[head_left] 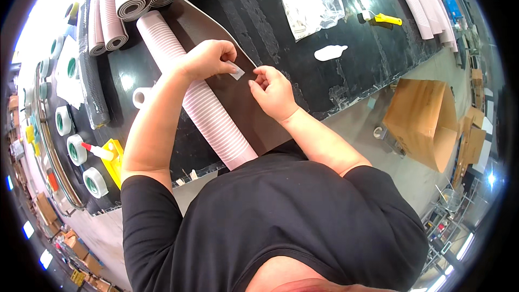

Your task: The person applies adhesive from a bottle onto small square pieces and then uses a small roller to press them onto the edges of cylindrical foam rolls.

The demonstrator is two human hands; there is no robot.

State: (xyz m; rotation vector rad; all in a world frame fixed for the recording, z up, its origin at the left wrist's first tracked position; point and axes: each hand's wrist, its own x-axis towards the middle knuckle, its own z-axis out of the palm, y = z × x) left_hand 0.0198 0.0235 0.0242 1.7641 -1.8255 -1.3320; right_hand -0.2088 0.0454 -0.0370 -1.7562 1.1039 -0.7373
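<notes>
at the table point(373, 65), left hand point(211, 59) pinches a slip point(237, 74); right hand point(274, 94) curled, grip unclear; unheld, the mat point(216, 121) could unroll.

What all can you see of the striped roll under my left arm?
The striped roll is a long cylinder, pinkish with pale bands across it, apparently of flexible mat-like material. It lies slantwise on the black table, from the upper left down toward your body. A dark brown sheet spreads along its right side, seemingly its unrolled part. Your left hand and forearm cross over it, hiding its middle; whether they press on it is unclear. Your black shirt hides its near end.
</notes>
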